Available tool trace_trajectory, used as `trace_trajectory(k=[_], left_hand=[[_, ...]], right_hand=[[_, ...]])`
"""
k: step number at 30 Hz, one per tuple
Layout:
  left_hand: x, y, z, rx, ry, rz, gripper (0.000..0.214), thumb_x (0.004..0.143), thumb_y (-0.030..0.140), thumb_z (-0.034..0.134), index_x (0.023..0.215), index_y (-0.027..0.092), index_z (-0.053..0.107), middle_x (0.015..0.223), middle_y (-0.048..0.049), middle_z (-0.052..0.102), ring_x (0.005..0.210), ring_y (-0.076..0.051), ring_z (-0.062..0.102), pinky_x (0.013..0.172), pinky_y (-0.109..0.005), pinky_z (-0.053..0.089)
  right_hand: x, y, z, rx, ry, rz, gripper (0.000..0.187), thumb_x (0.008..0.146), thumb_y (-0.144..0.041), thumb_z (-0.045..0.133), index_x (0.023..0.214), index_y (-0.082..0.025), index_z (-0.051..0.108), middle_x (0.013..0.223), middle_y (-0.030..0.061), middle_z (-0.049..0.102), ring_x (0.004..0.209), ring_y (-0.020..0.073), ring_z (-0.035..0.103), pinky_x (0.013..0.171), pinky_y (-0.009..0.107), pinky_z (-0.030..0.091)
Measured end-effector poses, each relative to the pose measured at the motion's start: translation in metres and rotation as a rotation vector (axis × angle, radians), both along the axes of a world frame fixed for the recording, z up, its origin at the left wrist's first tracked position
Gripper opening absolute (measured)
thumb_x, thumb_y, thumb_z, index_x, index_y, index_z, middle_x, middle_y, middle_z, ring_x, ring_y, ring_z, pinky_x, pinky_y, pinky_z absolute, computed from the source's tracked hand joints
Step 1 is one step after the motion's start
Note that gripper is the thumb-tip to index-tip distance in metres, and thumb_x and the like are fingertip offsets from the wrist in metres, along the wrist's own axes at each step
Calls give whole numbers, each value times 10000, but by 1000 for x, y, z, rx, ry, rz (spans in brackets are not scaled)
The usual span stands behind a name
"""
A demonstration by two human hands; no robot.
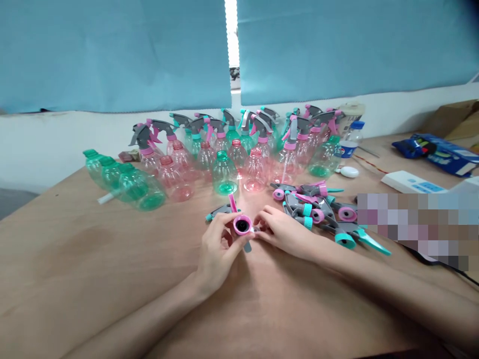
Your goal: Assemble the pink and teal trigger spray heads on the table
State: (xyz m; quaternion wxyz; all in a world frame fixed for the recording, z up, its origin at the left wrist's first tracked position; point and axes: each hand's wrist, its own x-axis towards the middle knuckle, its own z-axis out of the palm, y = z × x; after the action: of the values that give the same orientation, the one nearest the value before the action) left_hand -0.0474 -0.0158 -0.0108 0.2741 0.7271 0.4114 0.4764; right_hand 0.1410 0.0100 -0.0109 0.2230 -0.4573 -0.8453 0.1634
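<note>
My left hand [216,252] is closed around a pink-and-grey trigger spray head [242,218], its pink collar turned up so the dark inside shows. Close against the collar's right side, my right hand [280,232] has its fingertips pinched together. A small pale bit shows at those fingertips, too small to name. Just behind my left hand lies a grey-and-teal spray head [217,213]. To the right is a loose pile of pink and teal spray heads [318,205]. Beyond my hands stands an open green bottle [225,174] beside an open pink bottle [255,172].
Several bottles with spray heads fitted [261,132] stand in rows at the back. At left, green bottles [130,182] lean or lie near a clear tube [110,196]. On the right are a Pepsi-labelled bottle [349,148], a white power strip [411,183] and a blue packet [441,153].
</note>
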Motion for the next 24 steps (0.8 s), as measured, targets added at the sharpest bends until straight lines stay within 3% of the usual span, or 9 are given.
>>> trace_trajectory(k=[8, 12, 15, 18, 24], left_hand=[[0, 2, 0, 1, 28, 5, 254, 832, 313, 627, 1065, 220, 588, 982, -56, 578, 888, -190, 570, 706, -273, 505], [0, 2, 0, -4, 41, -9, 258, 822, 294, 641, 1066, 224, 598, 961, -47, 589, 830, -173, 569, 668, -257, 492], [1, 1, 0, -9, 65, -22, 271, 809, 292, 660, 1067, 226, 606, 891, -28, 592, 710, -139, 550, 599, -236, 464], [1, 1, 2, -9, 72, -29, 280, 799, 323, 671, 1055, 222, 617, 858, -23, 600, 650, -126, 537, 566, -233, 448], [3, 1, 4, -26, 63, -12, 277, 782, 343, 686, 1018, 208, 635, 827, -23, 610, 643, -133, 545, 563, -236, 447]], right_hand=[[-3, 10, 3, -93, 56, 49, 84, 771, -156, 665, 776, -159, 581, 765, 24, 612, 695, 144, 590, 588, 245, 450], [4, 11, 25, -99, 146, 73, 84, 786, -91, 620, 762, -171, 621, 678, -21, 658, 606, 109, 614, 559, 215, 466], [9, 6, 52, 95, 400, -7, 68, 801, -146, 627, 763, -190, 662, 744, -9, 702, 677, 130, 652, 625, 244, 510], [6, -5, 66, 201, 415, 99, 96, 820, -160, 614, 820, -218, 690, 781, -17, 721, 686, 129, 658, 615, 240, 519], [-3, -16, 44, 358, 347, 235, 166, 877, -161, 535, 847, -221, 687, 819, 5, 727, 748, 140, 657, 691, 280, 524]])
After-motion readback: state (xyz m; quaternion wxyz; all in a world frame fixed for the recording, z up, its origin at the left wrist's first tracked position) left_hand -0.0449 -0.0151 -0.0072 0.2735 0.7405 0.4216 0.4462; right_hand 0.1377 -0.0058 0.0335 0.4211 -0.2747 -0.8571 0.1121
